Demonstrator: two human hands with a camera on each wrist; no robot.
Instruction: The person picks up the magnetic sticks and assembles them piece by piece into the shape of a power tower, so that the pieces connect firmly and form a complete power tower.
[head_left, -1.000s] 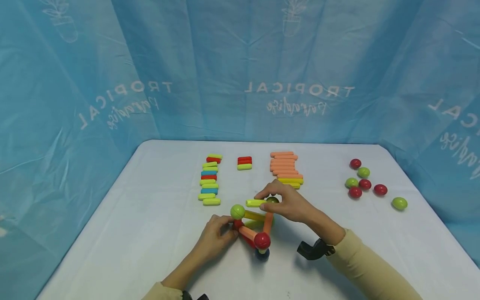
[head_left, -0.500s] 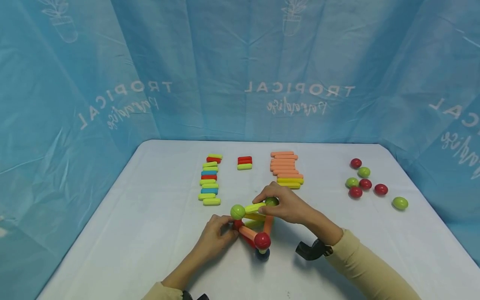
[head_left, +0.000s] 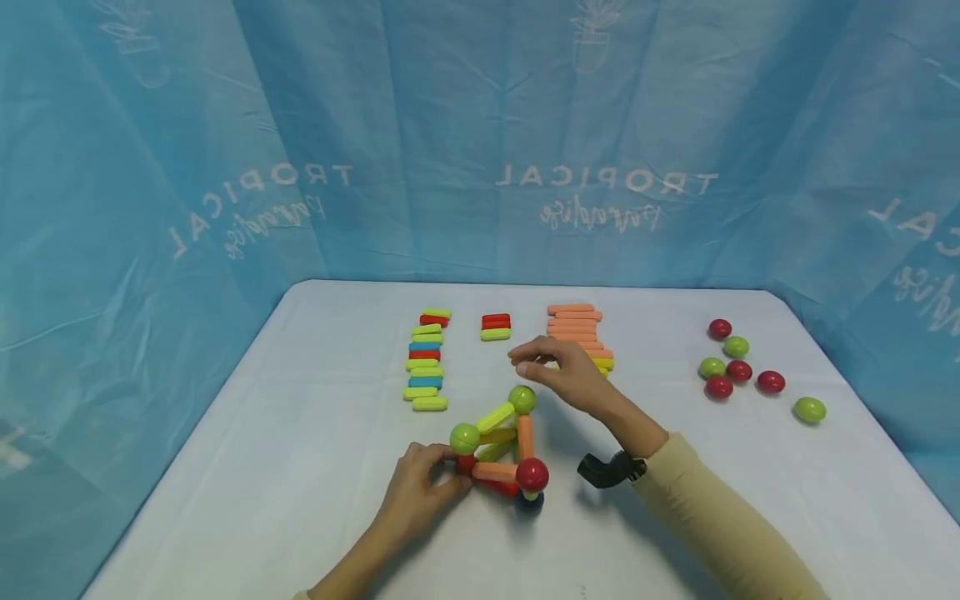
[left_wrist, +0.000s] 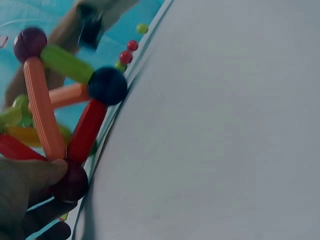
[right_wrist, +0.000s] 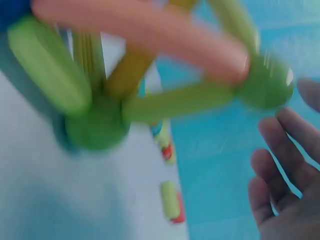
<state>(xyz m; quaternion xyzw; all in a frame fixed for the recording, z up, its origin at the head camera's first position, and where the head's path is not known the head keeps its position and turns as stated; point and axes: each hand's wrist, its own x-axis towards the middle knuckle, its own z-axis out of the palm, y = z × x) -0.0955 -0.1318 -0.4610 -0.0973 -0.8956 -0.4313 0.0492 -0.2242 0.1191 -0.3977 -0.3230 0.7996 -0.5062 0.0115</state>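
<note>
My left hand (head_left: 416,492) grips a dark red ball (left_wrist: 74,182) at the left corner of a frame built from balls and rods, thumb pressing on it in the left wrist view. A yellow-green rod (head_left: 496,417) joins the left green ball (head_left: 465,438) to the far green ball (head_left: 522,399) along the frame's top. Orange rods (head_left: 526,437) run from both sides to a red ball (head_left: 532,475), above a dark blue ball (left_wrist: 107,86). Just beyond the frame, my right hand (head_left: 566,375) hovers with loosely bent fingers, holding nothing; its fingertips are close to the far green ball (right_wrist: 265,82).
On the white table (head_left: 315,375), a column of short coloured rods (head_left: 426,355) lies at the back left. Behind the frame are a few short rods (head_left: 496,325). Orange rods (head_left: 573,321) sit partly behind my right hand. Loose red and green balls (head_left: 738,371) lie to the right.
My right hand has let go of the yellow-green rod, which now spans two green balls, and has moved back from it. The frame has turned slightly; my left hand keeps its grip.
</note>
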